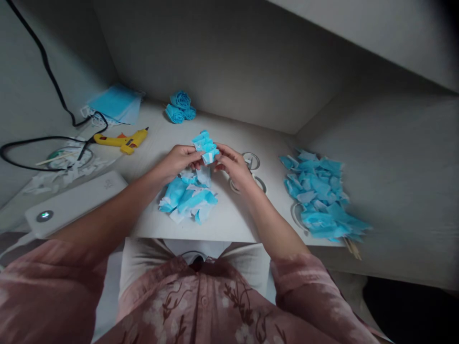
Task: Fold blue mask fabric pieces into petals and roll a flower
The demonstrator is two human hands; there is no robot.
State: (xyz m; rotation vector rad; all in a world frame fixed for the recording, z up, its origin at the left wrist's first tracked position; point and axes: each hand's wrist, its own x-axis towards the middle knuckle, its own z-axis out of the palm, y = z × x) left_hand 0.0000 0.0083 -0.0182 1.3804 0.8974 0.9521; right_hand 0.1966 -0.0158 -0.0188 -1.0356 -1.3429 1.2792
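Observation:
Between my two hands I hold a gathered strip of blue and white mask fabric (205,145) above the middle of the table. My left hand (183,160) pinches its left side, fingers closed. On the other side my right hand (231,165) grips the strip's right edge with thumb and fingertips. Just below lies a loose heap of blue and white fabric pieces (188,198). Partly hidden by my right hand and wrist, a pair of scissors (251,162) and pale rings of tape (261,184) rest on the table.
Three blue fabric roses (180,107) stand at the back. A stack of blue masks (116,105), a yellow glue gun (124,141) with a black cable (45,59), white scraps (64,174) and a white power bank (77,203) lie left. A pile of cut blue fabric (317,191) is right.

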